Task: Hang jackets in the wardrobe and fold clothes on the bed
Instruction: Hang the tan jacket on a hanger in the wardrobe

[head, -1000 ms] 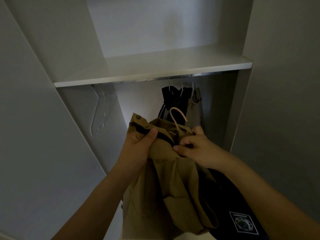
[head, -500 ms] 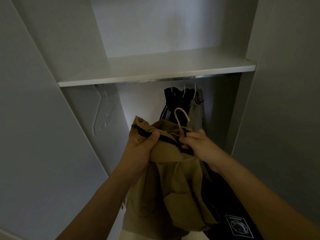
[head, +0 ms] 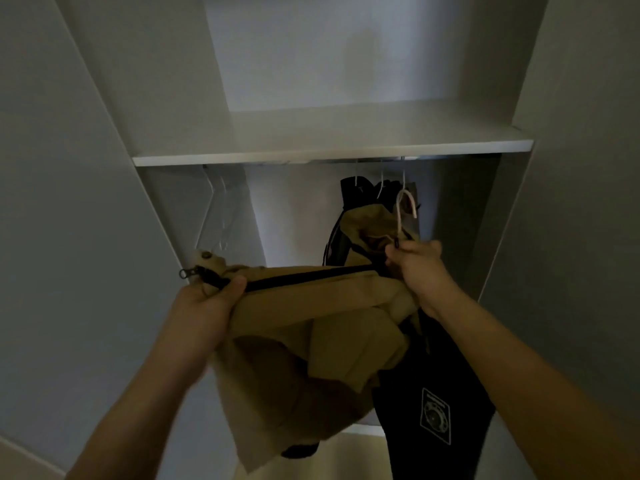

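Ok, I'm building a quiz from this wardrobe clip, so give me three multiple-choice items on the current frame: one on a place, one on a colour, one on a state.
1. Where do the already hung garments sit on the rail?
A. far left
B. right of centre
C. on the shelf

2. What colour is the jacket in the hands?
A. tan
B. red
C. white

3. What state is the hanger hook in?
A. on the rail
B. lying on the shelf
C. held below the rail, not yet hooked

Answers:
1 B, they hang toward the right under the shelf.
2 A, tan cloth with a black zip.
3 C, the right hand holds it at its base while the left hand grips the zip edge.
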A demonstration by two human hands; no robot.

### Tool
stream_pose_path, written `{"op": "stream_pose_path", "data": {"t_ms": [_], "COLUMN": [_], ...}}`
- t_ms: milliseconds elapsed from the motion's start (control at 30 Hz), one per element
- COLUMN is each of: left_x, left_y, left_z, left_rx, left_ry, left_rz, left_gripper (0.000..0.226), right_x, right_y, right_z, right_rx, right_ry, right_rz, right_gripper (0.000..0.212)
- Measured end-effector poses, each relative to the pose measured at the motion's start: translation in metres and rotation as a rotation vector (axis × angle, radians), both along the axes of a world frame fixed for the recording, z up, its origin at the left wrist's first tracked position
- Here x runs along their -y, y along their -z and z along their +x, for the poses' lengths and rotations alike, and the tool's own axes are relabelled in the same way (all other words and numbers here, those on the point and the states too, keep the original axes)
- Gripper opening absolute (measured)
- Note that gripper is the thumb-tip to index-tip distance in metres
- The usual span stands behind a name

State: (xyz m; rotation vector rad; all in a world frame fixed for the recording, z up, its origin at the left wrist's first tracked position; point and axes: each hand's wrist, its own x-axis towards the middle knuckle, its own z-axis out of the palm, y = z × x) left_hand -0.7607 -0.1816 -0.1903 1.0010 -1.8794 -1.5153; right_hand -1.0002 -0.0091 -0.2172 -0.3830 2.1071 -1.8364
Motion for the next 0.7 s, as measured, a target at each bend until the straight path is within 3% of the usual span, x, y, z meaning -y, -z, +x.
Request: {"op": "stream_pose_path", "data": {"t_ms": [67,100,133,167,233,300,367,467,600,700], "left_x": [0.018,0.018,0.008,-0.007,-0.033,-0.049,-0.051,-0.051,-0.065,-0.068], "left_y": [-0.003,-0.004,-0.007,-0.008,-0.002,0.011,0.019,0.032,0.023,0.014], "left_z": [0.011,0.012,0.008,-0.003,-0.040,-0.078,-0.100,-0.110,-0.095,-0.056], "left_rx": [0.661,0.848,0.865,0.782,0.585,0.523,0.500,0.388,0.383,0.432], "left_ry": [-0.037,-0.135,-0.213,-0.216,0.038,0.369,0.517,0.534,0.479,0.513], "left_rz": [-0.519,-0.817,-1.013,-1.085,-1.110,-1.115,-0.926,-0.742,-0.847,-0.954], "left_gripper": [0.035,0.041,0.048,0.054,0.055,0.041,0.030,0.029,0.028,0.027], "right_x": [0.007,0.010,0.012,0.014,0.018,0.022,0.022,0.019,0.011,-0.009], "right_y": [-0.001,-0.003,-0.004,-0.006,-0.009,-0.009,-0.011,-0.007,0.003,-0.002], "right_z": [0.007,0.011,0.015,0.018,0.021,0.023,0.024,0.014,0.003,-0.014], "right_rx": [0.000,0.002,0.010,0.019,0.018,-0.011,-0.048,-0.084,-0.060,0.078], "right_ry": [-0.105,-0.141,-0.165,-0.177,-0.195,-0.208,-0.205,-0.149,-0.048,0.111], "right_rz": [-0.003,-0.012,-0.019,-0.025,-0.027,-0.013,0.012,0.077,0.151,0.086], "right_gripper": [0.023,0.026,0.026,0.026,0.025,0.026,0.025,0.023,0.014,0.030]}}
